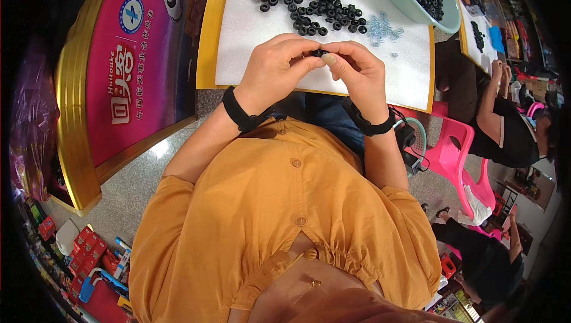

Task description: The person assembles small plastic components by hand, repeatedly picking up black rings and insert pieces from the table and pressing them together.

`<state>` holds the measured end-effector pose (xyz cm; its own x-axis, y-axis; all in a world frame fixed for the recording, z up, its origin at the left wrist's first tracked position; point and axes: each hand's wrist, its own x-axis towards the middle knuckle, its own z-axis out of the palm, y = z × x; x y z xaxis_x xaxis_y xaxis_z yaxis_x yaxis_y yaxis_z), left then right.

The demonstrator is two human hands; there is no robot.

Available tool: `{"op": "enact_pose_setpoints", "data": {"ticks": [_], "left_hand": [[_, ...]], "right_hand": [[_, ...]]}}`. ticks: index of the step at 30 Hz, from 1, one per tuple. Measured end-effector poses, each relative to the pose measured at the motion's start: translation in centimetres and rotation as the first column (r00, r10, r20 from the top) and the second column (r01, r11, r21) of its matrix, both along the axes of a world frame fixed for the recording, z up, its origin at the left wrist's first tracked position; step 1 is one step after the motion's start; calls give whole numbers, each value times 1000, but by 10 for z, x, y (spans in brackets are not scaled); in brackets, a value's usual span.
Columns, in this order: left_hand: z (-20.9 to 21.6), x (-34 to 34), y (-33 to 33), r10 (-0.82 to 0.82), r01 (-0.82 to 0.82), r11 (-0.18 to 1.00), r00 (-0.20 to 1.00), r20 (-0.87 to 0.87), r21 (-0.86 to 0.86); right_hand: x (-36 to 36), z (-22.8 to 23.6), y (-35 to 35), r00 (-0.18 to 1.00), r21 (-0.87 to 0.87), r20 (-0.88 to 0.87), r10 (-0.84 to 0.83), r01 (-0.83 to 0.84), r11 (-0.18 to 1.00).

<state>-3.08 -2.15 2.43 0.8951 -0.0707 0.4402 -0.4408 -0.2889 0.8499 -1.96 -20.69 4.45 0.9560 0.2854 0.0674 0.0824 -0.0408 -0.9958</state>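
Close together above the near edge of a white foam sheet (pixel 250 61), my left hand (pixel 275 66) and my right hand (pixel 358 70) pinch one small black ring-shaped part (pixel 319 53) between their fingertips. Fingers cover most of it, so its exact kind cannot be made out. Just beyond my hands lies a loose heap of black ring-shaped parts (pixel 326 3). To its right is a small cluster of clear bluish plastic pieces (pixel 382 28), with a single one lying nearer to me. Both my wrists wear black bands.
A pale green bowl (pixel 450 21) full of similar black parts stands at the far right of the table. Left is a pink-topped counter with a gold edge (pixel 83 144). A pink plastic chair (pixel 447 153) stands to my right, where other people (pixel 505 126) sit at another table.
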Motion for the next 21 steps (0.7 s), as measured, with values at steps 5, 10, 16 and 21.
{"op": "enact_pose_setpoints", "data": {"ticks": [5, 10, 16, 21], "left_hand": [[6, -3, 0, -117, 73, 983, 955, -271, -168], [6, -4, 0, -262, 35, 914, 811, -522, -404], [4, -5, 1, -93, 80, 993, 983, -160, -83], [5, -4, -1, -80, 75, 995, 995, 67, 64]], "right_hand": [[-1, 0, -1, 998, -46, 62, -17, 20, 999], [0, 0, -1, 989, -105, 149, -14, 30, 994], [-2, 7, -4, 975, -246, 222, 15, 41, 968], [2, 0, -13, 964, 155, -238, 123, -87, 984]]}}
